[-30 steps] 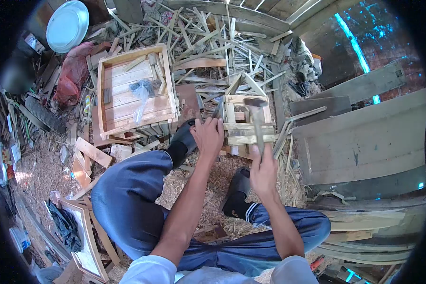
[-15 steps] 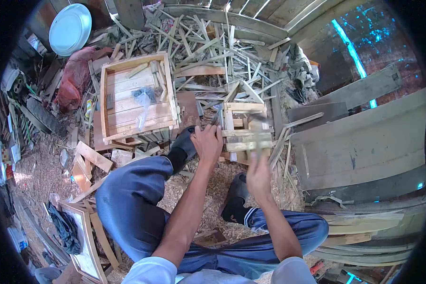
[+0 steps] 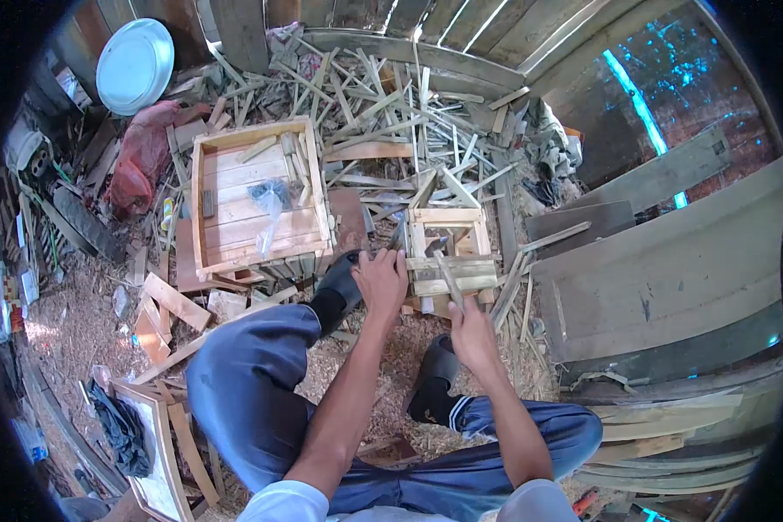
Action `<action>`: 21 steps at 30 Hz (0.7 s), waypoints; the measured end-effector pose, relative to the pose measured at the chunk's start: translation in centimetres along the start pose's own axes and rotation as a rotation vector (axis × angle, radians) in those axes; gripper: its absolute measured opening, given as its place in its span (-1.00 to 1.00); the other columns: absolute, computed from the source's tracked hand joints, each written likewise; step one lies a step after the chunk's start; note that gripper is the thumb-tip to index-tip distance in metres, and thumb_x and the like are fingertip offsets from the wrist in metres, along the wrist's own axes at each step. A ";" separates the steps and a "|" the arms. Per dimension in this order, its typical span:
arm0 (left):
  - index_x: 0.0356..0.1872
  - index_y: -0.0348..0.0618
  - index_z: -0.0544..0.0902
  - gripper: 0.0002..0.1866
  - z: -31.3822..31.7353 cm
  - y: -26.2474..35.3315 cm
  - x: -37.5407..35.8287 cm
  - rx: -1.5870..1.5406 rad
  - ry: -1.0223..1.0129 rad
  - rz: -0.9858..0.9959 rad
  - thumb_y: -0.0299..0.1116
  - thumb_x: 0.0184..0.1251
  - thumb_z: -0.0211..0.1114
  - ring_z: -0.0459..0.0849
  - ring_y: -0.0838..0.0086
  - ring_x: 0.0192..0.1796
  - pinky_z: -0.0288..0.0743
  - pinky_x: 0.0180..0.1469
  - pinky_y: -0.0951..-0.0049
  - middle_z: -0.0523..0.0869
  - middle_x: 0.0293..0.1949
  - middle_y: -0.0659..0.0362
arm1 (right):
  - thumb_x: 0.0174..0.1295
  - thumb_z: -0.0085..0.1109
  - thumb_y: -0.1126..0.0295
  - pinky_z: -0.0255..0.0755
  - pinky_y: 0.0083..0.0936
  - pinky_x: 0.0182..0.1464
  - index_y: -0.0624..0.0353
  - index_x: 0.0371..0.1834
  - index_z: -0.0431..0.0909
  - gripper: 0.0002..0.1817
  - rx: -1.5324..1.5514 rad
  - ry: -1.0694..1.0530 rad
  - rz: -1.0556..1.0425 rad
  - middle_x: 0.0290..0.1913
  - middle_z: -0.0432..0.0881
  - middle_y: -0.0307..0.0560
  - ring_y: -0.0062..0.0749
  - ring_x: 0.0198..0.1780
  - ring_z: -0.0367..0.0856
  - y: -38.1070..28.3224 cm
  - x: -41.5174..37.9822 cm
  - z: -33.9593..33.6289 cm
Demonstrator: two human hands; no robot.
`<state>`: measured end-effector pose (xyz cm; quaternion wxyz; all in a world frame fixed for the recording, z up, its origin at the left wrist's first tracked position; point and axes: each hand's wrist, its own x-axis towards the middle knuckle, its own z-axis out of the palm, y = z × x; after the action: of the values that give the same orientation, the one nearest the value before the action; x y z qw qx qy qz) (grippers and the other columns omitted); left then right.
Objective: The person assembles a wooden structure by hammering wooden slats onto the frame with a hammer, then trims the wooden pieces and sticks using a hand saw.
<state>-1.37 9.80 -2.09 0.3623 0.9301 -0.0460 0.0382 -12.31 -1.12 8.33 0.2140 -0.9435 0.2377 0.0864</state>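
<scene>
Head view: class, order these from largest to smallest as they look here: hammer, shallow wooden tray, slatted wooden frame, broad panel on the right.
1. Broad panel
2. Shallow wooden tray
3. Slatted wooden frame
4. Hammer
Apparent size only; nearness may mislead.

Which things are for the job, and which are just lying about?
Seemingly for the job:
- hammer, in the right hand
- wooden frame, by both hands

Seemingly just lying about:
- white dish
- red bag
- tyre

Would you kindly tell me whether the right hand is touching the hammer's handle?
Touching: the head view shows the right hand closed around the near end of the hammer's handle.
</scene>
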 end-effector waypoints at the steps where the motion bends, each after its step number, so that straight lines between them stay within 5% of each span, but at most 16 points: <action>1: -0.38 -0.12 0.66 -0.68 0.0 0.0 -0.2 0.003 0.006 0.010 -0.15 0.41 0.06 0.46 0.13 -0.09 0.29 -0.08 -0.02 0.64 -0.32 0.16 | 0.41 -0.08 0.26 0.36 0.14 -0.29 0.34 -0.10 0.38 -0.70 0.049 0.039 0.003 -0.47 0.54 0.45 0.46 -0.32 0.53 -1.1 -0.3 -1.3; 4: -0.38 -0.13 0.66 -0.68 0.4 0.2 -0.8 0.002 0.001 0.032 -0.15 0.40 0.07 0.46 0.13 -0.09 0.29 -0.09 -0.03 0.64 -0.32 0.16 | 0.41 -0.08 0.25 0.32 0.16 -0.25 0.35 -0.07 0.37 -0.69 0.187 0.111 0.052 -0.46 0.55 0.42 0.48 -0.29 0.50 -3.0 -1.5 -3.3; 7: -0.39 -0.13 0.66 -0.68 0.3 0.1 -0.7 0.021 0.015 0.041 -0.15 0.40 0.06 0.46 0.12 -0.10 0.30 -0.09 -0.03 0.64 -0.31 0.16 | 0.41 -0.07 0.25 0.33 0.15 -0.26 0.34 -0.08 0.38 -0.69 0.353 0.409 -0.078 -0.46 0.55 0.43 0.46 -0.29 0.51 -1.2 -2.0 -0.3; 9: -0.39 -0.13 0.66 -0.68 0.5 0.1 -0.9 0.027 0.028 0.053 -0.16 0.40 0.06 0.46 0.12 -0.10 0.30 -0.09 -0.03 0.64 -0.31 0.16 | 0.40 -0.07 0.25 0.35 0.12 -0.26 0.33 -0.06 0.37 -0.69 0.118 0.051 -0.020 -0.46 0.54 0.43 0.45 -0.29 0.51 1.0 -1.3 2.4; 14: -0.36 -0.13 0.66 -0.69 0.3 0.0 -0.8 0.027 0.002 0.063 -0.16 0.40 0.06 0.46 0.12 -0.10 0.30 -0.08 -0.01 0.64 -0.30 0.17 | 0.40 -0.07 0.26 0.42 0.15 -0.24 0.32 -0.07 0.38 -0.71 0.058 0.000 0.056 -0.44 0.58 0.41 0.42 -0.31 0.56 -2.3 -1.7 -2.4; 16: -0.35 -0.12 0.66 -0.69 0.2 0.1 -0.8 0.015 0.001 0.062 -0.16 0.40 0.06 0.46 0.12 -0.11 0.30 -0.09 -0.01 0.64 -0.31 0.17 | 0.40 -0.09 0.25 0.42 0.17 -0.23 0.31 -0.01 0.37 -0.68 0.333 0.201 0.001 -0.46 0.59 0.40 0.41 -0.32 0.56 -3.4 -2.2 -3.5; 18: -0.35 -0.12 0.66 -0.70 0.2 0.1 -0.7 0.008 -0.002 0.051 -0.16 0.40 0.06 0.46 0.12 -0.11 0.31 -0.10 -0.02 0.63 -0.31 0.16 | 0.39 -0.08 0.23 0.42 0.16 -0.24 0.32 0.04 0.37 -0.64 0.285 0.400 -0.065 -0.45 0.59 0.40 0.40 -0.32 0.57 -2.5 -2.5 -1.6; 20: -0.36 -0.12 0.66 -0.70 0.6 0.0 -0.8 -0.001 0.013 0.052 -0.16 0.39 0.07 0.45 0.12 -0.11 0.31 -0.11 -0.03 0.63 -0.31 0.16 | 0.39 -0.07 0.23 0.43 0.15 -0.26 0.33 0.08 0.36 -0.62 0.002 -0.022 0.005 -0.40 0.59 0.43 0.41 -0.32 0.57 0.9 -1.1 1.4; 21: -0.36 -0.12 0.66 -0.70 0.4 -0.2 -0.7 -0.001 0.015 0.046 -0.16 0.39 0.07 0.45 0.11 -0.10 0.31 -0.11 -0.04 0.63 -0.31 0.15 | 0.38 -0.06 0.22 0.44 0.14 -0.26 0.33 0.07 0.37 -0.62 0.020 -0.027 0.030 -0.36 0.59 0.45 0.41 -0.32 0.57 0.4 -1.0 1.0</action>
<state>-2.04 9.70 -2.54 0.3620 0.9284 -0.0645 0.0536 -13.42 -0.56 7.62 0.2254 -0.9364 0.2499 0.0998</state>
